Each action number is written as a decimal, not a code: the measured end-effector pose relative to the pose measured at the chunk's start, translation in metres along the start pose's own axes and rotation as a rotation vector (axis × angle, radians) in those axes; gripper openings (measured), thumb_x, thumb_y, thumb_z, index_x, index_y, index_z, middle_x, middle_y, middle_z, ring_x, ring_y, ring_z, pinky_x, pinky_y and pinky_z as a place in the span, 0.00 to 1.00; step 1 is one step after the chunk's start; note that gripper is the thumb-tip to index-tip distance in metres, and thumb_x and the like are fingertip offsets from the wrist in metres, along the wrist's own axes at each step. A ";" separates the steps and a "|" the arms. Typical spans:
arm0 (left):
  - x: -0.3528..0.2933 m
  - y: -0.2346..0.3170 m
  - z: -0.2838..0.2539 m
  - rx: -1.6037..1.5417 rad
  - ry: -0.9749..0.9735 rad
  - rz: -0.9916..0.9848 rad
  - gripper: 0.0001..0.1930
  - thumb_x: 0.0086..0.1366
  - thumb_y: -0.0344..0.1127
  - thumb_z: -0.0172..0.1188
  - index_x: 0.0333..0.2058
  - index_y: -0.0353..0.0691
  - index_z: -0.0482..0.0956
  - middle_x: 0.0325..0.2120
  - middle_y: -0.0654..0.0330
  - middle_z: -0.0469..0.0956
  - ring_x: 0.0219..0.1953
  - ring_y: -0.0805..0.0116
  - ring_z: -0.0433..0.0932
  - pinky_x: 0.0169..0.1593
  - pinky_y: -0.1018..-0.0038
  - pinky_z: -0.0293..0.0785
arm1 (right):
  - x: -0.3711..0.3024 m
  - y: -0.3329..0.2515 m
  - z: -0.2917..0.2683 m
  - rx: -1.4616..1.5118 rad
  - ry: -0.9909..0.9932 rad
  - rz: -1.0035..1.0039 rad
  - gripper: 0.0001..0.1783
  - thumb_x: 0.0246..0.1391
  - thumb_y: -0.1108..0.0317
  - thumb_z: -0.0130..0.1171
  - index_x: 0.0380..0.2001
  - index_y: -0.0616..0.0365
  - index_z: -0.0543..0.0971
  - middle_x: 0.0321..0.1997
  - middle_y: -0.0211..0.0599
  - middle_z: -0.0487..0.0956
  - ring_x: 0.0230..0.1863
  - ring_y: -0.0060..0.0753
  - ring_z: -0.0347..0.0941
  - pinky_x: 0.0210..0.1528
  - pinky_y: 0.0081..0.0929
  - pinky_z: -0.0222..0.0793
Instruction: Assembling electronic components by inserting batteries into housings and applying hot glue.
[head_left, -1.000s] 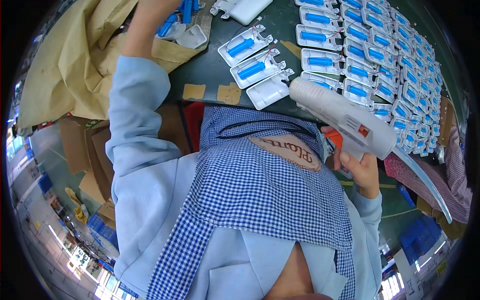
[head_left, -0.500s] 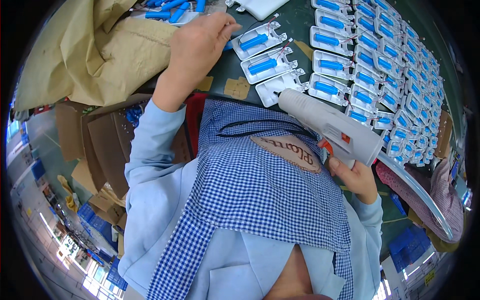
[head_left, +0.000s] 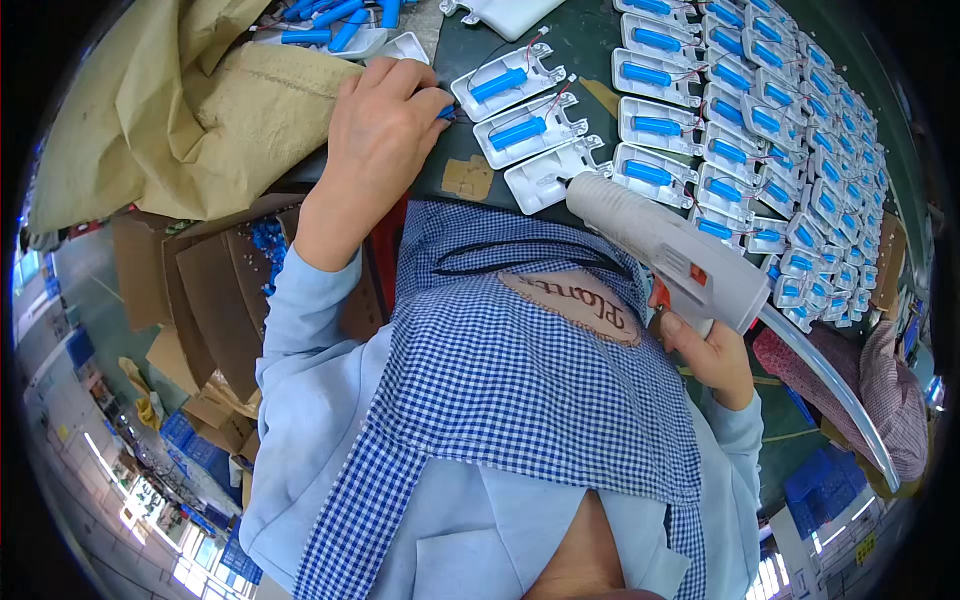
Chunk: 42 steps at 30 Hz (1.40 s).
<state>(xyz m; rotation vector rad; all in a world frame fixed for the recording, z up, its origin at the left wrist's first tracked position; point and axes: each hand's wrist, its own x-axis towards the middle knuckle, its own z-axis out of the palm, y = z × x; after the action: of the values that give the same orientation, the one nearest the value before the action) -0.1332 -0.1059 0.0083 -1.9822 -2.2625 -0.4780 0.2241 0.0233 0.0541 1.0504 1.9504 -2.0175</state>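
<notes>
My right hand (head_left: 708, 358) is wrapped round the grip of a white hot glue gun (head_left: 670, 250) with an orange trigger; a clear glue stick (head_left: 835, 380) trails from its back. The gun's nozzle points at a white plastic shell (head_left: 548, 178) with no battery in it. My left hand (head_left: 385, 130) is closed at the table's near edge, and the end of a blue cylindrical battery (head_left: 447, 113) shows at its fingertips; the rest is hidden under the fingers. Just right of that hand lie two white shells, each with a blue battery (head_left: 518, 133) and thin wires.
Many rows of shells with batteries (head_left: 655, 125) cover the table's right side. Loose blue batteries (head_left: 345, 25) lie in a pile at the far left, beside tan sacking (head_left: 250, 110). Below the table's left edge stands an open cardboard box (head_left: 205, 290). A white casing (head_left: 505, 15) sits at the far edge.
My left hand has come nearer and turned palm down, fingers curling lower. The glue gun has shifted slightly right, its nozzle still at the batteryless shell.
</notes>
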 end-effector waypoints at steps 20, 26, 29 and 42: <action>0.020 0.042 -0.021 -0.567 -0.048 -0.016 0.09 0.52 0.21 0.61 0.33 0.35 0.80 0.27 0.55 0.78 0.31 0.60 0.78 0.36 0.71 0.74 | -0.001 0.012 0.001 0.211 -0.004 -0.027 0.29 0.55 0.70 0.56 0.60 0.62 0.63 0.52 0.40 0.76 0.26 0.16 0.66 0.28 0.15 0.66; 0.033 0.071 0.014 -0.355 -0.014 0.180 0.08 0.44 0.24 0.63 0.27 0.40 0.80 0.24 0.60 0.74 0.29 0.59 0.74 0.32 0.67 0.72 | -0.006 0.015 -0.001 0.257 -0.018 -0.029 0.32 0.54 0.69 0.57 0.62 0.63 0.61 0.54 0.44 0.75 0.43 0.26 0.72 0.46 0.22 0.68; 0.033 0.076 0.028 -0.288 0.011 0.232 0.08 0.42 0.26 0.64 0.25 0.41 0.80 0.24 0.62 0.72 0.29 0.61 0.72 0.31 0.69 0.70 | -0.009 0.017 -0.001 0.231 -0.003 0.000 0.33 0.54 0.68 0.57 0.62 0.62 0.61 0.55 0.45 0.75 0.52 0.30 0.70 0.53 0.26 0.65; 0.023 0.061 0.014 -0.358 0.252 0.124 0.11 0.46 0.28 0.67 0.31 0.40 0.79 0.26 0.61 0.74 0.29 0.61 0.72 0.32 0.68 0.69 | -0.007 0.024 0.001 0.258 0.063 -0.016 0.20 0.57 0.66 0.58 0.50 0.64 0.71 0.39 0.34 0.77 0.29 0.19 0.70 0.29 0.18 0.68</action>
<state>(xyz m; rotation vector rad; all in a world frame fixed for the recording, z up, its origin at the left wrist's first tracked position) -0.0756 -0.0733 0.0121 -2.0539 -1.9969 -1.1157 0.2422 0.0158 0.0384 1.1674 1.7651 -2.3189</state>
